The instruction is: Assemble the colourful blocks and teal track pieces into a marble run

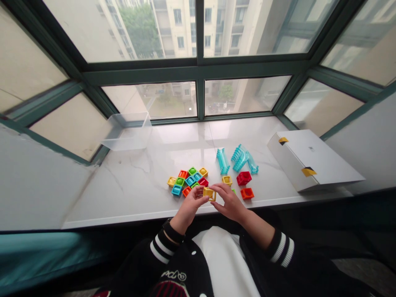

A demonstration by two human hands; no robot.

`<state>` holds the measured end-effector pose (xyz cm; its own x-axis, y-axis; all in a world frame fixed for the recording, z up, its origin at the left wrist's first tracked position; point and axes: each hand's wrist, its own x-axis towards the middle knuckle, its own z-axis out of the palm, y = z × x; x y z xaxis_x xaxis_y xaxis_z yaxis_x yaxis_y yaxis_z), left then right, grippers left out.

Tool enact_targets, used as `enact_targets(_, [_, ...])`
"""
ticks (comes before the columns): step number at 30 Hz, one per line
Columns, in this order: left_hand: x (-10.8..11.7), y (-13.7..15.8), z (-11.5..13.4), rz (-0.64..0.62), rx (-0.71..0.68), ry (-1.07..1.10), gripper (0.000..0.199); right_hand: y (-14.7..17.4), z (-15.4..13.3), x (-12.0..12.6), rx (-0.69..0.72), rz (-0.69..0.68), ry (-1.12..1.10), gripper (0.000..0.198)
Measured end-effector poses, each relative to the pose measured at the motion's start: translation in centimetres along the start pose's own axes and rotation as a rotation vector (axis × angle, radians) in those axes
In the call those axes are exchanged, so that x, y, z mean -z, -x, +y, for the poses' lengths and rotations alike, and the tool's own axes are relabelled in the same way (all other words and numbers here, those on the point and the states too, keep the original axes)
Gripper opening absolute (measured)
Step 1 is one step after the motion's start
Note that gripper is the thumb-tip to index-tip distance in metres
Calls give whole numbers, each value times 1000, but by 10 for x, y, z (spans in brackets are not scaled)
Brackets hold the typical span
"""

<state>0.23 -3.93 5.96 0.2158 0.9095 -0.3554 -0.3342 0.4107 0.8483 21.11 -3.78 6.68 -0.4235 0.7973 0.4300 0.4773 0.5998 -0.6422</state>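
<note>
Just above the sill's front edge, my left hand [192,204] pinches a hollow yellow toy block [205,190] by its left side. My right hand [231,203] curls round the block's right side, index finger over the top and thumb below. To the left lies a cluster of several coloured blocks, among them a blue block [176,190], a green block [192,170] and a yellow block [171,181]. Beyond my right hand are another yellow block [227,180], a dark red block [244,178] and an orange-red block [247,193]. A green piece is partly hidden behind my right hand.
Clear turquoise track pieces [223,161] lie behind the blocks, with a curved one [240,157] to their right. A see-through plastic bin [130,132] stands at the back left, a white box [318,161] at the right. Windows [201,68] enclose the marble sill [130,189].
</note>
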Motion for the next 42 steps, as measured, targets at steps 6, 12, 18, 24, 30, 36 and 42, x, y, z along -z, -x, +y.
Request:
enact_targets(6, [2,-4,-10,-8,13,-68,59,-1,-1,1,-12,-7,8,56])
enact_targets(12, [0,-6,-12,-13,7,-96,60,-2,4,4,-18,-39,24,53])
enact_targets(18, [-10,-12,-12,3,5,-118,59,-3,13,10,-20,-37,90,52])
enact_targets(24, [-27,-28,-10,-50,6,-52,55,-10,29,32,-42,-33,163,51])
enact_targets(30, [-33,-50,-14,-114,-113,-284,54,-15,41,71,-104,-93,251,51])
enact_targets(36, [-32,-76,-14,-120,-515,-949,57,-18,55,93,-191,-78,403,43])
enact_targets(42, [-40,-101,-14,-180,-720,-1466,59,-23,54,88,-257,-140,502,42])
